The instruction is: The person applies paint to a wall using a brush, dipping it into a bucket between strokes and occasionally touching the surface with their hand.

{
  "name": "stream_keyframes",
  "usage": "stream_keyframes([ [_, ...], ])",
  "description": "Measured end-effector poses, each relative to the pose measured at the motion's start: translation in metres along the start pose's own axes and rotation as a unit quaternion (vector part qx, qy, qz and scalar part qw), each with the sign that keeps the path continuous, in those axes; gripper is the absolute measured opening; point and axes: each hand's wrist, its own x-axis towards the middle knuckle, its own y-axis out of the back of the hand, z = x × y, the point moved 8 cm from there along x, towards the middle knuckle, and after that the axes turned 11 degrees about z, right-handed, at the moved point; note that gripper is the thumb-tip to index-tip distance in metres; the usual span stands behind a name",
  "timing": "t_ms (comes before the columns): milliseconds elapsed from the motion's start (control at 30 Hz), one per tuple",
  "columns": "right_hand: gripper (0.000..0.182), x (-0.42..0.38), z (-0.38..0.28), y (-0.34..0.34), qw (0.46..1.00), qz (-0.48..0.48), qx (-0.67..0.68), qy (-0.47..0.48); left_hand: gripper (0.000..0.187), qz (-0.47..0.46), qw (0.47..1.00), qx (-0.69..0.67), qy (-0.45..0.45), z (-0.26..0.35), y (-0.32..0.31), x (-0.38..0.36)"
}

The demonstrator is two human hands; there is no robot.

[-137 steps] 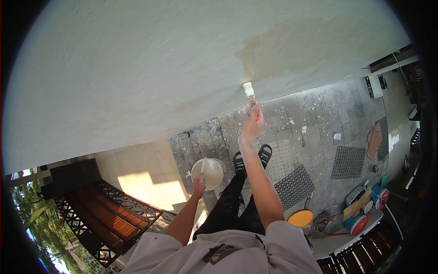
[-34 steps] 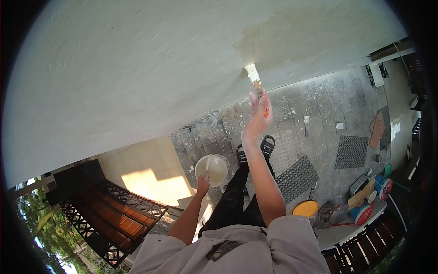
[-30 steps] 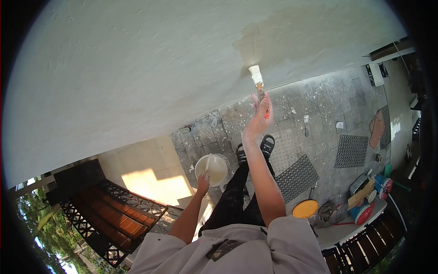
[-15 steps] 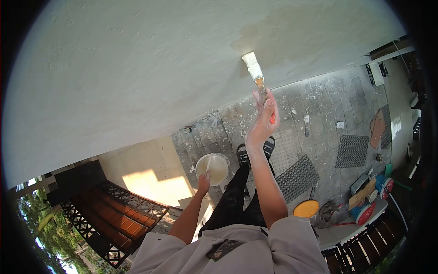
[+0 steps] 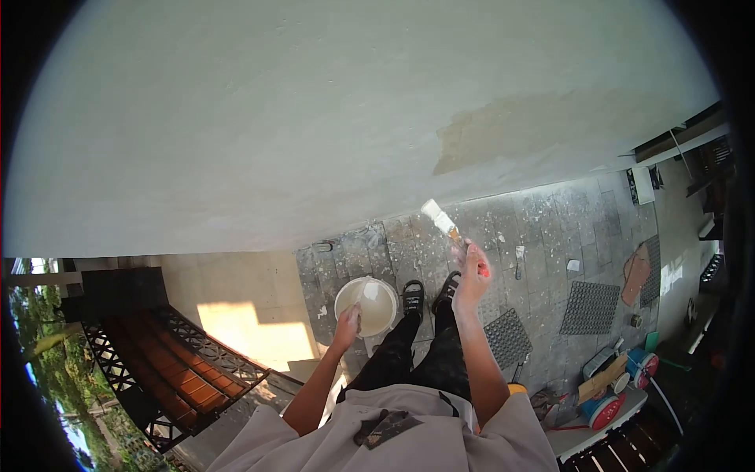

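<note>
My right hand (image 5: 472,275) is closed around the handle of a paintbrush (image 5: 443,219). Thick white paint coats its bristles, which point up and left. In this view the brush overlaps the paved floor, just below the foot of the wall (image 5: 259,141). A darker, damp-looking patch (image 5: 503,130) marks the wall above it. Low on the left, my left hand (image 5: 348,321) grips a whitish flat-ended tool (image 5: 370,292) over a white bucket (image 5: 392,303) of pale liquid; I cannot tell its exact kind.
White splashes dot the grey paving (image 5: 543,212). Dark perforated mats (image 5: 590,307) lie to the right. Paint buckets (image 5: 605,411) and a board (image 5: 602,379) are at the lower right. A railing with orange-brown panels (image 5: 185,358) is at the lower left. My sandalled feet are beside the bucket.
The paintbrush has come off the wall and moved down with my right hand. My view has shifted, showing the damp-looking patch lower. My left hand stays at the bucket.
</note>
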Motion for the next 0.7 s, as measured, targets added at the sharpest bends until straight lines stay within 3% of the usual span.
stream_keyframes([
  [100, 0.032, -0.033, -0.016, 0.017, 0.998, -0.022, 0.017, -0.047, 0.030, -0.036, 0.999, -0.038, -0.013, 0.061, 0.003, -0.040],
  [200, 0.030, -0.063, -0.067, 0.013, 0.997, -0.070, -0.017, -0.009, 0.034, -0.083, 0.991, -0.100, -0.023, 0.120, 0.004, -0.076],
  [300, 0.023, -0.098, -0.134, -0.010, 0.974, -0.178, -0.097, 0.104, 0.043, -0.099, 0.988, -0.104, -0.057, 0.180, 0.006, -0.111],
  [400, 0.021, -0.147, -0.176, -0.041, 0.866, -0.334, -0.320, 0.189, 0.049, -0.101, 0.986, -0.085, -0.103, 0.226, 0.011, -0.139],
  [467, 0.023, -0.175, -0.177, -0.066, 0.804, -0.408, -0.361, 0.237, 0.050, -0.112, 0.982, -0.094, -0.123, 0.254, 0.012, -0.153],
  [533, 0.025, -0.197, -0.165, -0.093, 0.725, -0.468, -0.413, 0.292, 0.052, -0.122, 0.979, -0.093, -0.134, 0.267, 0.012, -0.167],
  [600, 0.023, -0.196, -0.121, -0.105, 0.670, -0.464, -0.448, 0.368, 0.053, -0.126, 0.978, -0.084, -0.146, 0.279, 0.012, -0.174],
  [700, 0.028, -0.207, -0.068, -0.128, 0.570, -0.542, -0.499, 0.364, 0.054, -0.131, 0.976, -0.080, -0.156, 0.288, 0.015, -0.176],
])
